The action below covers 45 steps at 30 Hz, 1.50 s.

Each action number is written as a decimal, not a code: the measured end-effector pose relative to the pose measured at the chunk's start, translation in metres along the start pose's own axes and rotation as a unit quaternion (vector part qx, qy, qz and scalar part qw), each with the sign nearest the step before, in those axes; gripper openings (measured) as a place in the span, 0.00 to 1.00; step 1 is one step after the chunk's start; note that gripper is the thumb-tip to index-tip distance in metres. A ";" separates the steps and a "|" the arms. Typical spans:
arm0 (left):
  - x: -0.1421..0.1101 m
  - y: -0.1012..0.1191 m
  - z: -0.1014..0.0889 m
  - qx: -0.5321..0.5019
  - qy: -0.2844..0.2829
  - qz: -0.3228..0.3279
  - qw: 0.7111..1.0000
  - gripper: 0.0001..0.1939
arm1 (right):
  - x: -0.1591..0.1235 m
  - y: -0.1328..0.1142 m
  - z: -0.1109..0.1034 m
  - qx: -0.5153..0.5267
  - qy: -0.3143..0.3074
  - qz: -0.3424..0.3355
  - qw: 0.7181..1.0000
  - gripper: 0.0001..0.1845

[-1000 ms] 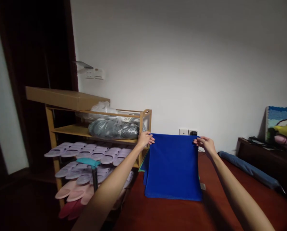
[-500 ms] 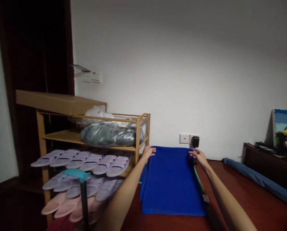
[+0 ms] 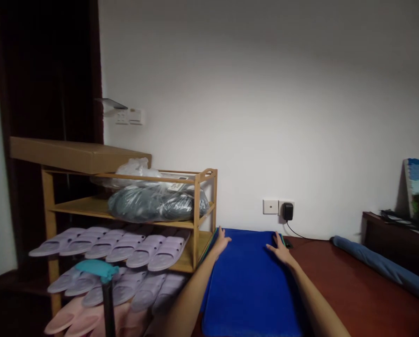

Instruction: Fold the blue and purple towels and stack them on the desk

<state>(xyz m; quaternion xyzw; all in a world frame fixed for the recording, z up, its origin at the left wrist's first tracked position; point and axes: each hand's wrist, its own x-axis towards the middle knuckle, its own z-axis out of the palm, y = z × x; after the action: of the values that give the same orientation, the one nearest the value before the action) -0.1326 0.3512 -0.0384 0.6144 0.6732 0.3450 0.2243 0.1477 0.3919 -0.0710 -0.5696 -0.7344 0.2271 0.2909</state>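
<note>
A folded blue cloth (image 3: 248,285) lies on the reddish-brown tabletop (image 3: 339,271) with its far edge toward the wall. My left hand (image 3: 222,242) rests at the cloth's far left corner, fingers spread. At the far right corner, my right hand (image 3: 280,250) is open too, its thumb and fingers apart. Neither hand grips the cloth. A thin green edge shows under the cloth near my right hand. The near edge of the cloth runs down to the bottom of the view.
Left of the table stands a wooden shoe rack (image 3: 197,210) with rows of slippers (image 3: 165,250), a plastic-wrapped bundle (image 3: 149,201) and a cardboard box (image 3: 86,158). A black plug (image 3: 287,211) trails a cable behind the table. On the right lies a rolled blue-grey cloth (image 3: 381,266).
The cloth's far edge, pinched and raised by both hands before, now lies down on the table. Both hands have let go and opened. The view has shifted slightly.
</note>
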 end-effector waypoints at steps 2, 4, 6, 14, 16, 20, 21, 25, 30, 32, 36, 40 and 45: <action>-0.008 -0.003 0.011 0.076 -0.012 0.019 0.997 0.33 | -0.004 0.001 0.008 -0.059 -0.032 -0.003 0.998 0.40; -0.016 -0.007 0.021 0.148 -0.029 0.040 0.988 0.31 | -0.008 0.002 0.013 -0.112 -0.055 -0.011 0.992 0.38; -0.021 -0.008 0.027 0.205 -0.041 0.049 0.977 0.30 | -0.010 0.004 0.014 -0.153 -0.070 -0.010 0.986 0.38; -0.066 0.021 0.009 0.325 0.015 0.124 0.937 0.31 | -0.056 -0.021 -0.019 -0.191 -0.045 -0.067 0.978 0.38; -0.094 0.023 0.002 0.320 -0.027 0.182 0.929 0.33 | -0.092 -0.027 -0.029 -0.154 -0.082 -0.138 0.975 0.35; -0.144 0.015 -0.001 0.298 -0.082 0.222 0.925 0.36 | -0.166 -0.024 -0.036 -0.103 -0.166 -0.191 0.962 0.32; -0.152 0.013 0.000 0.299 -0.089 0.215 0.925 0.36 | -0.180 -0.023 -0.038 -0.099 -0.181 -0.191 0.960 0.33; -0.163 0.011 0.007 0.314 -0.101 0.194 0.924 0.35 | -0.208 -0.016 -0.052 -0.082 -0.210 -0.194 0.955 0.33; -0.162 0.013 0.010 0.331 -0.100 0.202 0.916 0.36 | -0.196 0.039 -0.099 -0.112 -0.112 -0.077 0.984 0.33; -0.162 0.013 0.009 0.337 -0.100 0.203 0.914 0.37 | -0.185 0.084 -0.122 -0.163 -0.054 -0.003 0.985 0.35; -0.161 0.013 0.010 0.338 -0.095 0.204 0.914 0.36 | -0.168 0.180 -0.171 -0.295 0.026 0.093 0.951 0.39; -0.157 0.011 0.013 0.349 -0.084 0.208 0.910 0.34 | -0.173 0.237 -0.211 -0.401 0.139 0.157 0.892 0.36; -0.149 0.010 0.016 0.372 -0.075 0.206 0.902 0.31 | -0.183 0.249 -0.232 -0.436 0.277 0.187 0.836 0.31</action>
<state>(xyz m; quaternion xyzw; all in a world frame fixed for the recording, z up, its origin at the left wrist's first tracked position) -0.0926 0.2077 -0.0596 0.8020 0.5924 0.0612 -0.0463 0.5158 0.2771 -0.0985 -0.8033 -0.5253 -0.2335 0.1560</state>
